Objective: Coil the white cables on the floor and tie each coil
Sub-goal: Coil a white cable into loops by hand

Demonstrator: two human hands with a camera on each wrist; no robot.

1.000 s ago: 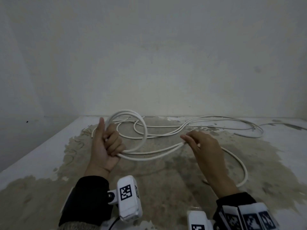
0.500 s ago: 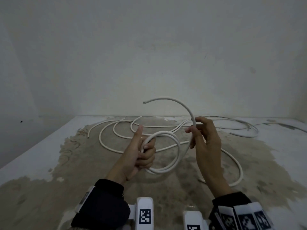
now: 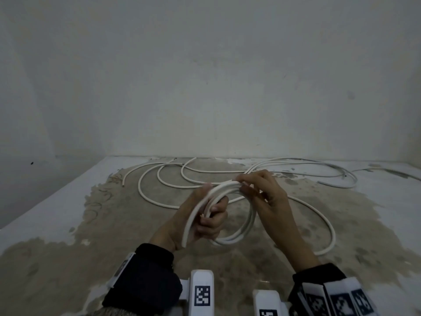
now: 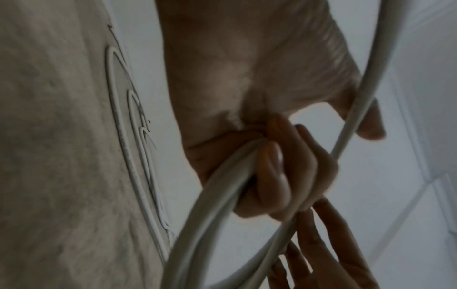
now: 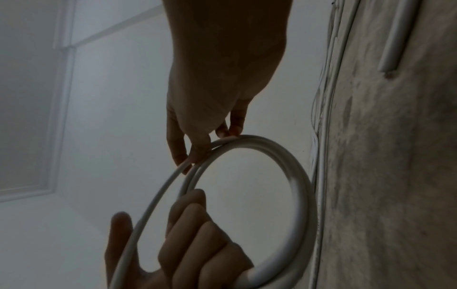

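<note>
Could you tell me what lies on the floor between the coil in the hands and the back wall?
In the head view, loose white cables lie in loops on the stained floor between the coil and the wall; nothing else shows there.

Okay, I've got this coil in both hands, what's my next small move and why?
Probably tuck the loose end under your left hand fingers. The right hand pinches the coil top, all loops look gathered, yet nothing ties them.

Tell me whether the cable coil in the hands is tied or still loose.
Loose. The coil has no tie; only the left hand gripping it and the right hand pinching its top keep the loops together.
</note>
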